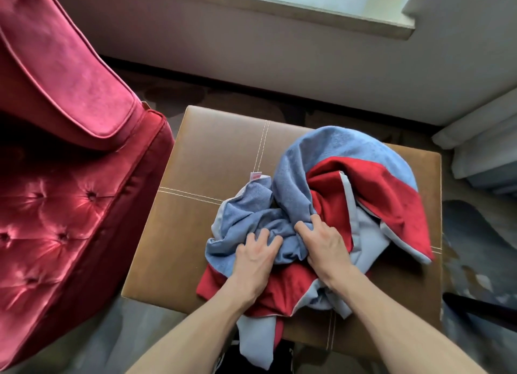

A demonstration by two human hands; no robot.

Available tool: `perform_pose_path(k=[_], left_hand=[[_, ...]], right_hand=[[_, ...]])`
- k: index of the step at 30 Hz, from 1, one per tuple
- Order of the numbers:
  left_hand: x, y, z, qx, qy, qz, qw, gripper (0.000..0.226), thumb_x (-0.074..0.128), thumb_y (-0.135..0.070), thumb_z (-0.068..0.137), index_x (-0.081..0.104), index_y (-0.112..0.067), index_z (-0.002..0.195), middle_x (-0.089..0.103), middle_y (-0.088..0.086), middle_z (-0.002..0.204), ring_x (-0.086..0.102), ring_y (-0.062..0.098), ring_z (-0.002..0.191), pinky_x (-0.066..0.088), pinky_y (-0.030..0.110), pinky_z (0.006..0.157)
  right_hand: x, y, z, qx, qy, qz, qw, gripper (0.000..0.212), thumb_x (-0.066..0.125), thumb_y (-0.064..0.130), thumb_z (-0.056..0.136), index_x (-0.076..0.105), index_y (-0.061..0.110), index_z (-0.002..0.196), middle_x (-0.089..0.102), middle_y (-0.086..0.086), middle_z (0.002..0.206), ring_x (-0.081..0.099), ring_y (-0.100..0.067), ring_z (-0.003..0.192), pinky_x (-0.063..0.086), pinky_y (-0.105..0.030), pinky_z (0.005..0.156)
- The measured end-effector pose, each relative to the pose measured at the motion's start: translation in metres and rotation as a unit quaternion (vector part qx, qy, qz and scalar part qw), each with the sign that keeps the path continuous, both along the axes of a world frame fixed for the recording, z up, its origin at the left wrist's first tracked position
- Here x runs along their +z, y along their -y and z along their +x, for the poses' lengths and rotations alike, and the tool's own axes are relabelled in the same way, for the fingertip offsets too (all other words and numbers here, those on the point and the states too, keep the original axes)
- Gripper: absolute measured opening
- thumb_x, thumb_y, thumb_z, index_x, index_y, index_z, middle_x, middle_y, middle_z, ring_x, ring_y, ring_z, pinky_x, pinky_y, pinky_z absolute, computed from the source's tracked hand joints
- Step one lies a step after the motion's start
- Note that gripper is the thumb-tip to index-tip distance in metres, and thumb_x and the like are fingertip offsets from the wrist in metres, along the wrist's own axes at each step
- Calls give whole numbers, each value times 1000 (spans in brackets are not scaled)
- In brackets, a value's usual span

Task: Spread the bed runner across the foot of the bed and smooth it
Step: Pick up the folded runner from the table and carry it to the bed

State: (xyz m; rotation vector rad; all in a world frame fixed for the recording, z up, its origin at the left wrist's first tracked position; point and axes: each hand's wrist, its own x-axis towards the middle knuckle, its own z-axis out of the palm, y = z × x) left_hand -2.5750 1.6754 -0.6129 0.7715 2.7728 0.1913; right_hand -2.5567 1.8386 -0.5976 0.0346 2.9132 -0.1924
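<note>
The bed runner point(338, 161), blue-grey on one side and red on the other, lies crumpled in a heap on a brown leather ottoman point(212, 149). One end hangs over the ottoman's near edge. My left hand point(256, 257) presses into the blue folds at the heap's near left, fingers curled into the cloth. Right beside it, my right hand point(324, 243) grips a bunch of blue fabric next to the red part. No bed is in view.
A red velvet tufted armchair point(64, 177) stands close on the left of the ottoman. Behind runs a pale wall with a window sill point(307, 12). White curtain folds point(484, 149) hang at the right. Patterned carpet point(475, 247) surrounds the ottoman.
</note>
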Motion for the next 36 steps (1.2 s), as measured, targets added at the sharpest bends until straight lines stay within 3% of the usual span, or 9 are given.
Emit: perform_pose_path(k=[5, 9, 21, 24, 28, 32, 36], left_hand=[[32, 14, -2, 9, -6, 49, 999, 35, 78, -14, 66, 60, -22, 95, 57, 4, 87, 53, 23, 62, 38, 29, 38], [73, 29, -6, 10, -17, 81, 997, 39, 76, -12, 65, 60, -22, 98, 59, 4, 92, 53, 23, 65, 37, 28, 40], [227, 82, -13, 49, -104, 125, 985, 49, 77, -10, 60, 55, -25, 102, 59, 4, 94, 56, 24, 68, 44, 29, 40], [265, 99, -6, 72, -135, 126, 980, 43, 67, -10, 65, 55, -24, 104, 58, 5, 95, 57, 25, 69, 45, 31, 41], [317, 125, 6, 128, -177, 109, 970, 37, 36, -18, 72, 55, -25, 104, 59, 4, 95, 58, 25, 70, 47, 31, 41], [358, 162, 26, 186, -228, 80, 952, 41, 33, -17, 73, 59, -23, 103, 60, 5, 96, 57, 26, 70, 48, 33, 43], [393, 209, 65, 258, -260, 51, 929, 41, 32, -15, 76, 63, -20, 103, 61, 8, 97, 57, 27, 71, 51, 37, 44]], right_hand=[[35, 7, 4, -11, -31, -22, 999, 38, 78, -2, 50, 61, 15, 81, 54, -10, 76, 50, -31, 42, 30, -27, 39], [75, 17, 4, -19, -50, -40, 998, 42, 75, -3, 47, 60, 16, 82, 53, -9, 78, 52, -31, 44, 33, -29, 38], [228, 63, -11, 4, -126, -97, 987, 32, 72, 2, 62, 59, 16, 87, 55, -9, 85, 55, -32, 51, 40, -32, 42], [264, 77, -14, 35, -145, -105, 983, 30, 72, 5, 64, 57, 17, 87, 55, -9, 86, 55, -31, 51, 40, -31, 43], [312, 102, -22, 92, -167, -123, 974, 29, 72, 7, 66, 54, 17, 86, 53, -8, 83, 54, -31, 51, 41, -32, 45], [349, 140, -26, 154, -187, -151, 958, 34, 71, 3, 64, 53, 17, 89, 53, -8, 87, 57, -32, 59, 48, -36, 49], [377, 195, -16, 240, -191, -171, 936, 40, 70, -1, 60, 53, 16, 91, 53, -9, 89, 57, -31, 60, 45, -33, 48]])
